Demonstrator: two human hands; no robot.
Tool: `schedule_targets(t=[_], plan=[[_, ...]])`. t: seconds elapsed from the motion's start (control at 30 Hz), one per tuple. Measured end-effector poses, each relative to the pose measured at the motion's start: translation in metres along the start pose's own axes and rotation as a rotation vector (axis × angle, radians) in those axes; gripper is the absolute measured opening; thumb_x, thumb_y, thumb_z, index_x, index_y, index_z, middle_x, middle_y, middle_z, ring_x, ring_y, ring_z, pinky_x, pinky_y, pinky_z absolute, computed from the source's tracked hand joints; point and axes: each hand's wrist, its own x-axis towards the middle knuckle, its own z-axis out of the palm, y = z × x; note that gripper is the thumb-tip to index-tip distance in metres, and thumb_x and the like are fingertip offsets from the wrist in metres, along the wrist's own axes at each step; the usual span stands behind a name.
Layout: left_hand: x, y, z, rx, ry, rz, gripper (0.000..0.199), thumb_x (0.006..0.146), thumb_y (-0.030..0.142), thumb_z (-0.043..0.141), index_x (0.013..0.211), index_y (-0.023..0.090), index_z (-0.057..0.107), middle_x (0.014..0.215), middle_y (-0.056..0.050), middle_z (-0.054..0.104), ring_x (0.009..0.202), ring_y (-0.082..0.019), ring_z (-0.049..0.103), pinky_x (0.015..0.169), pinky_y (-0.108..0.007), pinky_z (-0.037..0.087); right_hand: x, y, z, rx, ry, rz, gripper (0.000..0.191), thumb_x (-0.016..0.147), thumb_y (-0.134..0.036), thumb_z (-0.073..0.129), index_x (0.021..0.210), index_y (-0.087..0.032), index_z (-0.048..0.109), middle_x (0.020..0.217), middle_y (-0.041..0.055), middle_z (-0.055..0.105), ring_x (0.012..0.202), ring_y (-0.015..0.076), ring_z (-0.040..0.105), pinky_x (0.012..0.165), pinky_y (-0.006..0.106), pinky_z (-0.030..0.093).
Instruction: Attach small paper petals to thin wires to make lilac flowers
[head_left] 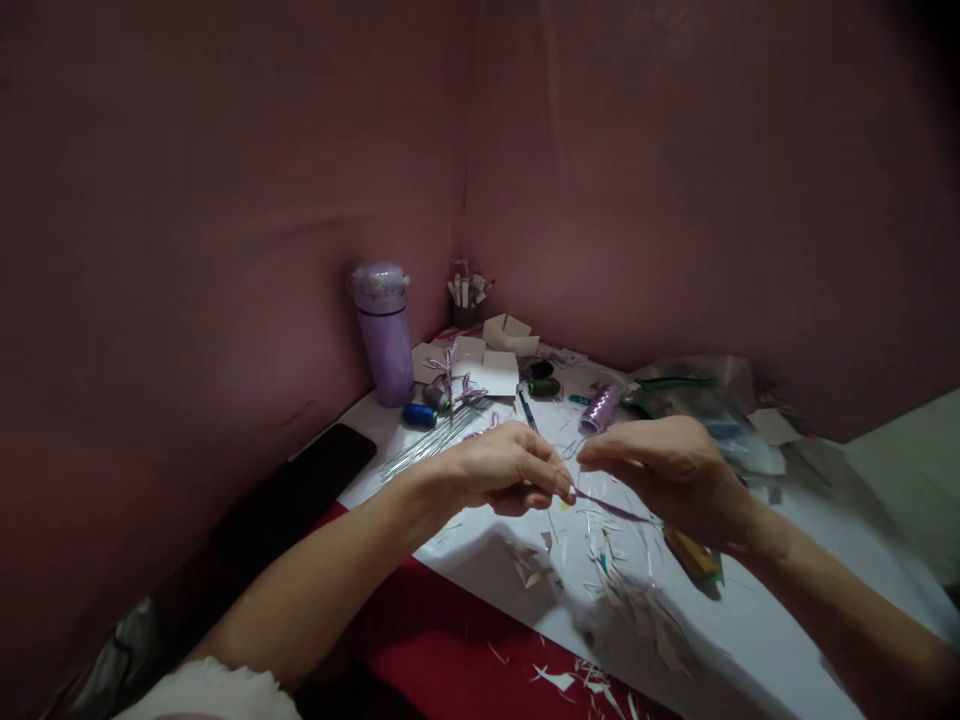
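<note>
My left hand (pixel 514 470) is closed in a pinch above the white sheet. Between its thumb and fingertips is one end of a thin purple strip (pixel 619 510), which slants down to the right beneath my other hand. A small pale bit shows at the pinch. My right hand (pixel 675 465) hovers just to the right, its fingers bent together and pointing at the left fingertips. Whatever those fingers may hold is too small or hidden to make out. Behind the hands lies a spool of shiny purple thread (pixel 600 408) on its side.
A purple tumbler (pixel 384 340) stands at the left by the wall. Near it are a blue thread spool (pixel 419 415), a bundle of thin wires (pixel 435 440) and a purple wire sprig (pixel 451 375). Paper scraps (pixel 607 565) litter the white sheet (pixel 480 570). A plastic bag (pixel 720 400) lies back right.
</note>
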Motion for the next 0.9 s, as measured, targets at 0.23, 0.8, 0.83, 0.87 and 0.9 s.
schedule_targets(t=[0.23,0.8,0.83,0.87,0.9], plan=[[0.007,-0.003,0.006,0.251,0.408,0.135,0.016,0.075,0.007,0.051,0.060,0.013,0.052,0.034,0.007,0.042,0.023,-0.005,0.033,0.027,-0.016,0.019,-0.006,-0.033,0.003,-0.526,-0.297,0.073,0.027,0.078,-0.007,0.043,0.056,-0.017,0.054,0.041,-0.0014,0.051,0.034,0.0093,0.037,0.044,0.029,0.017],[0.011,-0.006,0.003,-0.367,0.086,0.070,0.005,0.069,0.010,0.059,0.067,0.008,0.055,0.044,0.005,0.043,0.030,0.000,0.028,0.032,-0.015,0.011,-0.042,-0.015,0.047,-0.732,0.050,0.070,0.028,0.086,-0.009,0.042,0.089,-0.012,0.070,0.051,0.0016,0.060,0.042,0.0143,0.052,0.048,0.030,0.023],[0.011,-0.006,0.004,-0.338,0.119,0.098,0.008,0.069,0.012,0.060,0.066,0.008,0.054,0.044,0.005,0.044,0.030,0.000,0.028,0.032,-0.015,0.012,-0.041,-0.017,0.049,-0.715,0.040,0.075,0.029,0.085,-0.008,0.041,0.092,-0.011,0.069,0.050,0.0015,0.060,0.041,0.0143,0.052,0.047,0.030,0.023],[0.011,-0.007,0.005,-0.295,0.165,0.134,0.010,0.070,0.015,0.061,0.065,0.009,0.053,0.044,0.005,0.045,0.030,0.000,0.029,0.031,-0.015,0.013,-0.040,-0.019,0.051,-0.688,0.032,0.089,0.031,0.085,-0.007,0.040,0.093,-0.010,0.069,0.049,0.0012,0.060,0.040,0.0144,0.052,0.046,0.030,0.023],[0.011,-0.008,0.006,-0.242,0.220,0.173,0.012,0.071,0.017,0.061,0.065,0.010,0.053,0.044,0.005,0.045,0.029,-0.001,0.030,0.031,-0.016,0.014,-0.039,-0.021,0.053,-0.654,0.026,0.108,0.031,0.085,-0.007,0.039,0.093,-0.010,0.069,0.048,0.0009,0.059,0.040,0.0143,0.052,0.046,0.030,0.023]])
